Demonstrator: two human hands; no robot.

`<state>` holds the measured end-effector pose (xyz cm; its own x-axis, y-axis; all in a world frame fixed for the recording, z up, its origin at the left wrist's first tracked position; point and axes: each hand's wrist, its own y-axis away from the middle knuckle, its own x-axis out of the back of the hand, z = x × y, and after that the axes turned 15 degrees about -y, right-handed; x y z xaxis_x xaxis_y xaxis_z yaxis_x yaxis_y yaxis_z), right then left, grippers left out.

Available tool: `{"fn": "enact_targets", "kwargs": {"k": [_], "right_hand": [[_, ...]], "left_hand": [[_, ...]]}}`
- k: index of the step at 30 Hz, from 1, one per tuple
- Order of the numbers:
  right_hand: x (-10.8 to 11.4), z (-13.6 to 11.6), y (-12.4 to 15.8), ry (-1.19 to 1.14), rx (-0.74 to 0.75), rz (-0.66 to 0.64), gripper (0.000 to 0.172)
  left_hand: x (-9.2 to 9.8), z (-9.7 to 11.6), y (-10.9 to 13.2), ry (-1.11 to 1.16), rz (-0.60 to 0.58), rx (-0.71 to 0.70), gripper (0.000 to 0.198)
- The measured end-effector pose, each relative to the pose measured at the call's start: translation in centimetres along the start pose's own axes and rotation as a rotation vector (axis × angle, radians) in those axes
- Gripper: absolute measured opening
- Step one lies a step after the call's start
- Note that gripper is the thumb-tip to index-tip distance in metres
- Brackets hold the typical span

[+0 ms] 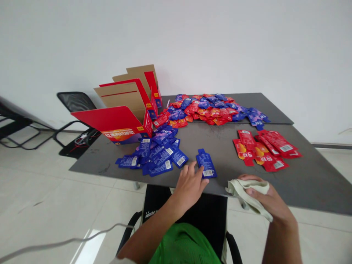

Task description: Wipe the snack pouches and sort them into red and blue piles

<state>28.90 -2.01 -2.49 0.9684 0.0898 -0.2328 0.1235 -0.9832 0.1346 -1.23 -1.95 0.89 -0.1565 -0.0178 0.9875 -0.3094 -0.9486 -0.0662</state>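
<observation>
Three heaps lie on the counter [220, 146]: blue sachets [162, 154], red sachets [264, 150] and a mixed pile [206, 110]. The left hand [189, 187], loosely open, touches one lone sachet [206, 165] with its fingertips; the right hand [271, 200] clutches a pale cloth [247, 194].

Head-worn camera, facing forward and down, close above left hand [188, 189], right hand [271, 198], grey table [310, 187] ahead
</observation>
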Motion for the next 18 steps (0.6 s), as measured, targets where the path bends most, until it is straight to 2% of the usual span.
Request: {"fn": "enact_targets", "kwargs": {"k": [3, 7, 11, 14, 18], "right_hand": [[-0.3, 0.0, 0.0, -0.003, 0.000, 0.024, 0.049], [-0.5, 0.1, -0.1, 0.017, 0.024, 0.095, 0.051], [-0.7, 0.1, -0.1, 0.020, 0.037, 0.120, 0.050], [-0.9, -0.1, -0.1, 0.018, 0.032, 0.135, 0.049], [-1.1, -0.5, -0.1, 0.021, 0.013, 0.153, 0.051]], "left_hand": [[-0.7, 1.0, 1.5, -0.090, 0.104, -0.070, 0.048], [-2.7, 1.6, 2.3, -0.097, 0.153, -0.181, 0.048], [-3.7, 1.4, 1.8, -0.113, 0.173, -0.277, 0.046], [-3.6, 1.4, 0.9, -0.133, 0.159, -0.348, 0.053], [-3.5, 1.6, -0.1, -0.108, 0.122, -0.369, 0.057]]}}
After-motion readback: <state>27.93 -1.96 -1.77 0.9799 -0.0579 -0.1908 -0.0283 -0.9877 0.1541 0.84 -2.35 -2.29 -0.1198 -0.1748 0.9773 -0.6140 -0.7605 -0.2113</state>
